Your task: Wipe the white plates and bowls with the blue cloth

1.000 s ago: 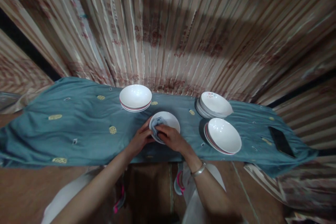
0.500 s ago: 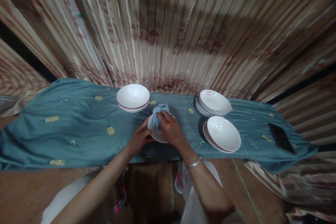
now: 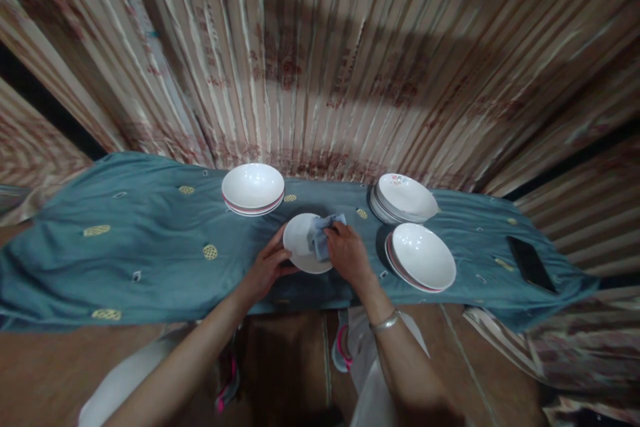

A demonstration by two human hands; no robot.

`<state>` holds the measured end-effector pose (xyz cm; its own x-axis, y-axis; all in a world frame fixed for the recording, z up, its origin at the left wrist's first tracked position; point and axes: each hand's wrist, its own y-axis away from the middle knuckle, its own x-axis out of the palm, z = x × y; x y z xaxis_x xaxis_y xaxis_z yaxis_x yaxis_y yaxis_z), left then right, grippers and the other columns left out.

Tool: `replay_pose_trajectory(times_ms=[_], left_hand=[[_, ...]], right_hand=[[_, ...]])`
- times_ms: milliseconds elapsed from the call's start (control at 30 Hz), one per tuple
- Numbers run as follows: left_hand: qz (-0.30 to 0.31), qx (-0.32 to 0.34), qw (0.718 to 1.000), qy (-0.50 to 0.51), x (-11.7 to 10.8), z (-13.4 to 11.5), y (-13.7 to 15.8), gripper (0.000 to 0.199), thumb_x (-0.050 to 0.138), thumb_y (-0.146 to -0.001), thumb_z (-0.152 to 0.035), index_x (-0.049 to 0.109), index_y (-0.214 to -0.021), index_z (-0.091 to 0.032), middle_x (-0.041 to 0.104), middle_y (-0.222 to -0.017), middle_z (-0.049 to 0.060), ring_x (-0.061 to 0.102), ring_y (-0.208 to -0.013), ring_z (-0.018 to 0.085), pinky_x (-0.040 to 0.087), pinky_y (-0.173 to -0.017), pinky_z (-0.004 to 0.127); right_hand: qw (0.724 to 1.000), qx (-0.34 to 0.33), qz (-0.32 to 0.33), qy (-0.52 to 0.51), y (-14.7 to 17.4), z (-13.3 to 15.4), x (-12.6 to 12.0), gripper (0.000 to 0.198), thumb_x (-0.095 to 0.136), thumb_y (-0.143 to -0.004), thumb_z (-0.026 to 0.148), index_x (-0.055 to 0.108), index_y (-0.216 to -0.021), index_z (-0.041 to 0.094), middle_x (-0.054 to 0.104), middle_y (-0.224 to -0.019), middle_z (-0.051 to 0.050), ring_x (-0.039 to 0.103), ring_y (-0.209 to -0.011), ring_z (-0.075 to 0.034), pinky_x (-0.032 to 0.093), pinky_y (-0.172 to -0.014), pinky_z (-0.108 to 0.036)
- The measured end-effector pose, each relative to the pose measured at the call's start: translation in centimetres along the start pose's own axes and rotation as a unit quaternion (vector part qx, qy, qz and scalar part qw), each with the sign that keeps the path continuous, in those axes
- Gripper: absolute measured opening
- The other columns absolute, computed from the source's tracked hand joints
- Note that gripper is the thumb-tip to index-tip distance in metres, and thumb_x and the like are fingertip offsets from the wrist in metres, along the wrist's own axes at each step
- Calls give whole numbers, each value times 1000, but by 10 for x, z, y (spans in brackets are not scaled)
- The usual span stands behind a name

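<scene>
A white bowl (image 3: 299, 248) is tilted a little over the front middle of the cloth-covered table. My left hand (image 3: 270, 263) grips its left rim, thumb on the near side and fingers partly hidden beneath. In my right hand (image 3: 347, 250) a light blue cloth (image 3: 323, 235) is pinched; it lies against the right inner side of the bowl. Beyond my left hand stands a short stack of white bowls (image 3: 253, 187) with a reddish band. To the right of my right hand is another stack of bowls (image 3: 424, 257), slightly tilted.
Behind the right stack stands a taller pile of white dishes (image 3: 407, 199) with a flower print. A black phone (image 3: 531, 263) lies at the table's right end. The teal tablecloth (image 3: 165, 247) is wrinkled. A pleated curtain (image 3: 320, 67) hangs close behind the table.
My right hand has moved right with the cloth, from the bowl's middle to its right side, uncovering more of the inside. My left hand keeps its grip on the rim.
</scene>
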<state>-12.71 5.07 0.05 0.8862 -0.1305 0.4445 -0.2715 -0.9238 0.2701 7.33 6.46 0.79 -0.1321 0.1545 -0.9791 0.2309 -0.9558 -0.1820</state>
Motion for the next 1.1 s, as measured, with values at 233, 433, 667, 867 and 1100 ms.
replay_pose_trajectory(times_ms=[233,433,667,867,1100], left_hand=[[30,-24,999,17,0,0,-2,85,76,-73,-28,39,-149,-32,64,-132,9,60,-117,33,58,-85,43],[42,-19,999,22,-2,2,-3,81,77,-75,-33,42,-148,-31,66,-129,9,63,-113,32,57,-88,44],[26,-22,999,31,-3,6,-5,83,78,-73,-33,42,-148,-30,69,-122,9,65,-109,29,58,-84,41],[32,-13,999,40,-2,9,-6,71,68,-80,-53,46,-145,-32,64,-130,9,64,-111,29,58,-84,40],[21,1,1000,11,-1,11,-5,70,67,-80,-56,50,-142,-29,62,-135,11,61,-118,32,57,-87,44]], right_hand=[[994,-18,68,-78,16,-13,-13,25,48,-93,13,73,-95,18,69,-105,-10,60,-100,-21,47,-92,-33],[956,-60,141,-251,22,-18,-23,22,52,-92,17,74,-89,16,72,-90,-6,65,-86,-18,47,-79,-28],[861,-64,146,-483,19,2,-14,25,55,-90,29,73,-103,17,73,-91,-3,64,-81,-16,49,-73,-26],[817,-69,103,-564,14,23,0,39,51,-93,33,62,-129,24,66,-125,-6,62,-111,-19,50,-96,-34],[847,-100,38,-520,4,26,16,53,48,-92,23,45,-145,27,42,-153,-5,39,-141,-19,30,-118,-40]])
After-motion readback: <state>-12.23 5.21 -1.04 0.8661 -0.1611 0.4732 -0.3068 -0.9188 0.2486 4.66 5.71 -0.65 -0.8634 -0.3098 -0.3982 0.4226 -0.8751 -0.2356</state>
